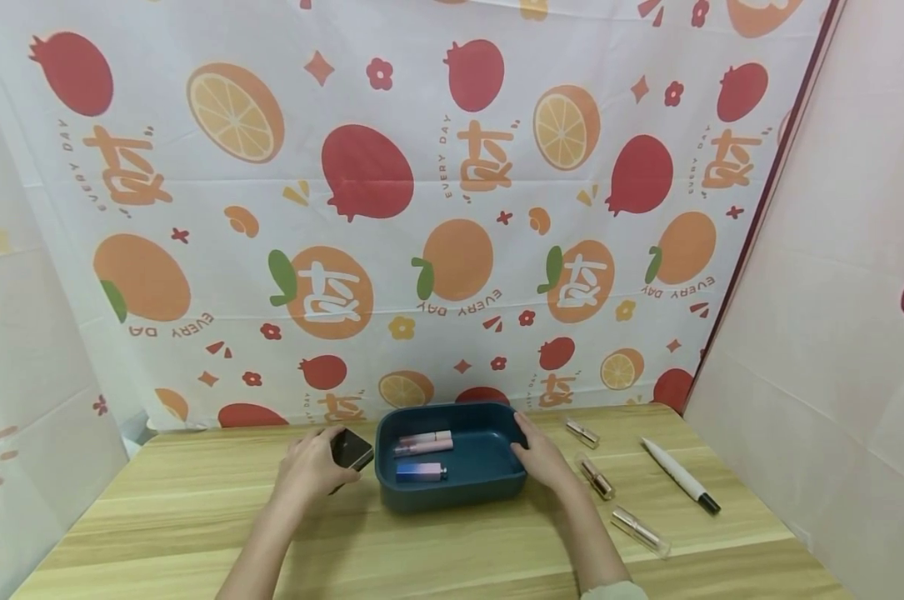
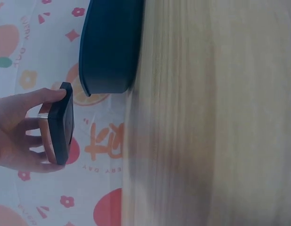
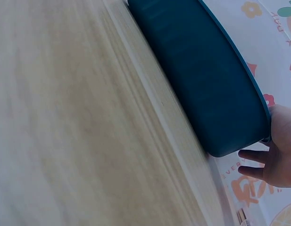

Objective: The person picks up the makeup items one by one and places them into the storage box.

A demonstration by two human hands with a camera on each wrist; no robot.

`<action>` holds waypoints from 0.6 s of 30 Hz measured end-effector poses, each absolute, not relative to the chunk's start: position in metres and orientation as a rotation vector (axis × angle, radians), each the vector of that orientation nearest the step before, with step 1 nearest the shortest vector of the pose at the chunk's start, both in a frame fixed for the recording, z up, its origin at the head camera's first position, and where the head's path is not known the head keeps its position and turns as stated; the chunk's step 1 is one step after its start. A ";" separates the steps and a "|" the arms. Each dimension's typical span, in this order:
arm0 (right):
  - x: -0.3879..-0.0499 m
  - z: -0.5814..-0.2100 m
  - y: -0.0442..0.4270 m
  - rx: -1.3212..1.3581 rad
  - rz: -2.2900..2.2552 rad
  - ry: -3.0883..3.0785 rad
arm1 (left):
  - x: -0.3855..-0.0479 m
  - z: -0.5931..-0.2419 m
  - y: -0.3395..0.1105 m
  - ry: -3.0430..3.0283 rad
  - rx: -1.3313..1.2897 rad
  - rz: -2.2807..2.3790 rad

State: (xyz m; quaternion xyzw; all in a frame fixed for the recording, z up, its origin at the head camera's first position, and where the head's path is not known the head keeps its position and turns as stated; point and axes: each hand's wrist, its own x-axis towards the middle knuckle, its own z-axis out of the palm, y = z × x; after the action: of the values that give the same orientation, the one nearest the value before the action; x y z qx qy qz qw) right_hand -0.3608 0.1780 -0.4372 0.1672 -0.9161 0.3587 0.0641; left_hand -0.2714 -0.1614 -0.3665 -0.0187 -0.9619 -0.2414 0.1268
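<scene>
Head view: half-spread left hand (image 1: 313,462) pinches dark case (image 1: 352,448); right hand (image 1: 540,456) grips teal box (image 1: 455,497) by end.

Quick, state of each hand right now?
Left hand: closed, holding the small black case between thumb and fingers.
Right hand: closed, gripping the dark teal bin at its right end.

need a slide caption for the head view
Left hand holds a dark case beside a teal bin containing three slim tubes, while the right hand grips the bin's right end.
</scene>
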 end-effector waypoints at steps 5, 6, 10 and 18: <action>-0.361 -0.437 0.178 0.499 1.078 -2.770 | -0.274 -0.370 -0.157 -2.775 -0.088 -0.744; -0.361 -0.437 0.178 0.498 1.079 -2.771 | -0.275 -0.371 -0.157 -2.772 -0.089 -0.747; -0.361 -0.437 0.178 0.496 1.083 -2.774 | -0.276 -0.373 -0.154 -2.765 -0.108 -0.745; -0.361 -0.439 0.178 0.510 1.075 -2.770 | -0.280 -0.374 -0.146 -2.776 -0.154 -0.762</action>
State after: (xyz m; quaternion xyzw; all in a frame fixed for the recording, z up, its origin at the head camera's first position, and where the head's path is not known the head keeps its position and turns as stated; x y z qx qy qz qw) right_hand -0.3614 0.1781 -0.4386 0.1687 -0.9170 0.3559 0.0637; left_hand -0.2796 -0.1459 -0.3744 -0.0529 -0.9549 -0.2621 0.1289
